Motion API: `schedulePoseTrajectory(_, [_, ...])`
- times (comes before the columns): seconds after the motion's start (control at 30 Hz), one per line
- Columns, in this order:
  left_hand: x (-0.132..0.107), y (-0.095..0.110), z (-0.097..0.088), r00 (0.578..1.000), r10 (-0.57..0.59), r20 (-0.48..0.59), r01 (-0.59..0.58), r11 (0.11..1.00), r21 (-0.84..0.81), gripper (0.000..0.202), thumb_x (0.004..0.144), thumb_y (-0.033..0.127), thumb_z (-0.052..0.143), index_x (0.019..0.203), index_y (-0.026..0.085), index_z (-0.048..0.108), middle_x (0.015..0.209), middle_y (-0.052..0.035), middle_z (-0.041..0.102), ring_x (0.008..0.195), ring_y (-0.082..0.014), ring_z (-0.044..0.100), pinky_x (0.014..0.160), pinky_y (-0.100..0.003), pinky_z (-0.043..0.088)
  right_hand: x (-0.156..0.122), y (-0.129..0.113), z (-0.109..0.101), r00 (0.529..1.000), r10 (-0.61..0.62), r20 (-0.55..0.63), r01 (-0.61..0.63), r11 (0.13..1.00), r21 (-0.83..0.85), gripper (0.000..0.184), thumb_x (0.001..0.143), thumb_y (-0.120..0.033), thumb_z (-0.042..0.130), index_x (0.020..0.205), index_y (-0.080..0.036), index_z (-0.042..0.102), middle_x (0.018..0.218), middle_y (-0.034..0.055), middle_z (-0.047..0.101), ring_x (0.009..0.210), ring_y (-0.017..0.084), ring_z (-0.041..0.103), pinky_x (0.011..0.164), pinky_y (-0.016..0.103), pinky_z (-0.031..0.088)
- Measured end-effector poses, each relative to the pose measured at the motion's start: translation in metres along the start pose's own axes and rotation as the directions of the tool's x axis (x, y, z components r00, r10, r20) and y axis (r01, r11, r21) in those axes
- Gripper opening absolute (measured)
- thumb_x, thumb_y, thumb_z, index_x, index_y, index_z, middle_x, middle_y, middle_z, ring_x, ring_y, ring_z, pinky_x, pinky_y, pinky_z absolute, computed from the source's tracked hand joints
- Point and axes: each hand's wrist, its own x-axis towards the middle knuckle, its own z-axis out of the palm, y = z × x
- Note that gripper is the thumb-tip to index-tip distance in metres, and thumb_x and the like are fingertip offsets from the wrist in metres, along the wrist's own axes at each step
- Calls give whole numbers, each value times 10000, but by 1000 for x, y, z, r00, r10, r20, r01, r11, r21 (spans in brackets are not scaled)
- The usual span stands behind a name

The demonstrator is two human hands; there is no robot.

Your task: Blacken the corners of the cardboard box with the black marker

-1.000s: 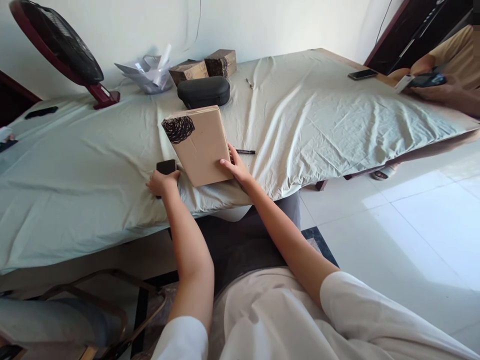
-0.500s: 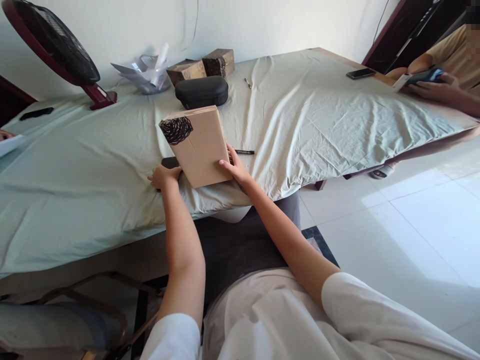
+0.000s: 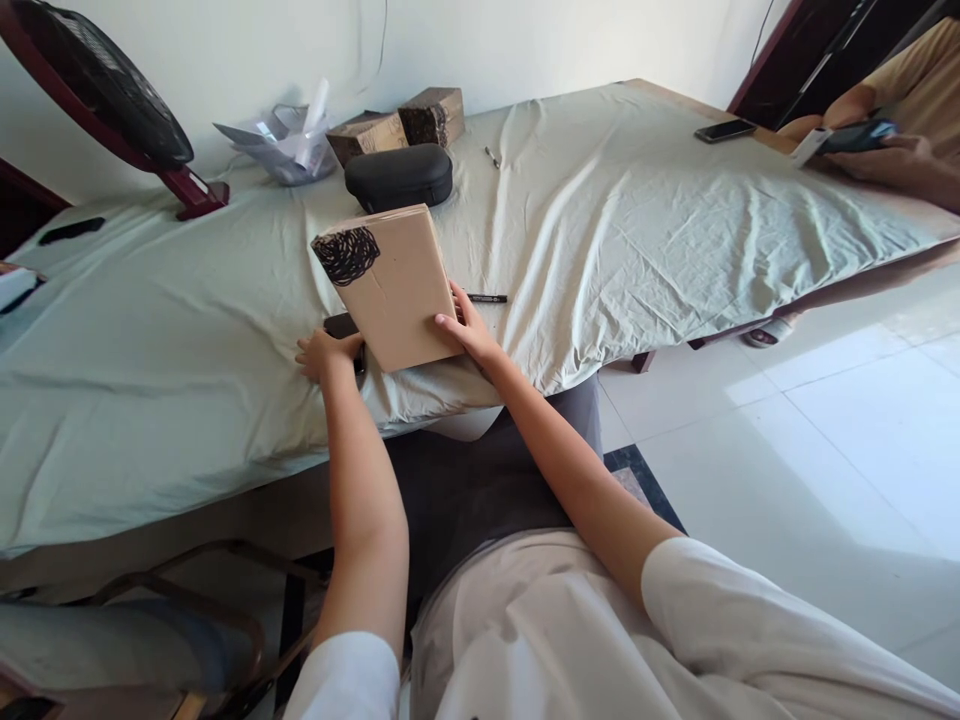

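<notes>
A tan cardboard box (image 3: 401, 300) with black scribble on its upper left corner is tilted over the cloth in front of me. My right hand (image 3: 471, 328) grips its right edge, thumb on the near face and fingers behind. To the left, my left hand (image 3: 328, 355) is wrapped over a flat black phone (image 3: 341, 325), thumb on one side and fingers on the other. The hand covers much of the phone, which lies beside the box's lower left edge. A black pen (image 3: 489, 298) rests just right of the box.
Behind the box sit a black zip case (image 3: 399, 178), two cardboard boxes (image 3: 433, 115) and a clear plastic basket (image 3: 300, 165). A fan (image 3: 202, 198) stands at left. Another phone (image 3: 724, 131) lies near a seated person (image 3: 911, 110) at far right.
The view has shifted slightly. More of the black phone shows beside my left hand, which stays over it. My right hand keeps its grip on the tilted box.
</notes>
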Motion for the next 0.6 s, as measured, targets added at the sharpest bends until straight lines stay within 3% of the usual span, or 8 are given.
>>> schedulePoseTrajectory(0.2, [-1,0,9,998,21,-62,-22,1000,-9,715,969,572,772,1543,179,606,1703,-188,484,1573,-415,441,1290,-654,385,1,-4,0,1000,27,15,-27,1000,3,1314,656,-886,867,1748,-322,402,1662,108,587,1529,406,574,1370,633,422])
schedulePoseTrajectory(0.47, [4,-12,10,987,131,-94,-147,970,-196,822,859,533,835,1516,93,610,1674,-270,495,1575,-515,374,1271,-722,272,4,-2,2,999,31,-40,-32,999,-26,1262,653,-909,834,1698,-315,448,1646,100,594,1572,377,533,1400,599,381])
schedulePoseTrajectory(0.53, [4,-13,8,985,146,-96,-166,952,-258,858,838,530,851,1516,77,583,1689,-289,465,1595,-552,322,1274,-776,204,8,-2,5,997,35,-64,-37,999,-31,1292,616,-907,850,1681,-287,462,1648,112,592,1578,378,530,1403,584,380])
schedulePoseTrajectory(0.6, [3,-13,8,977,197,-82,-213,922,-324,863,904,579,778,1547,61,526,1714,-310,423,1630,-592,236,1261,-844,126,11,-5,10,994,49,-97,-52,998,-21,1332,581,-899,864,1675,-255,464,1670,129,573,1581,386,531,1398,566,394])
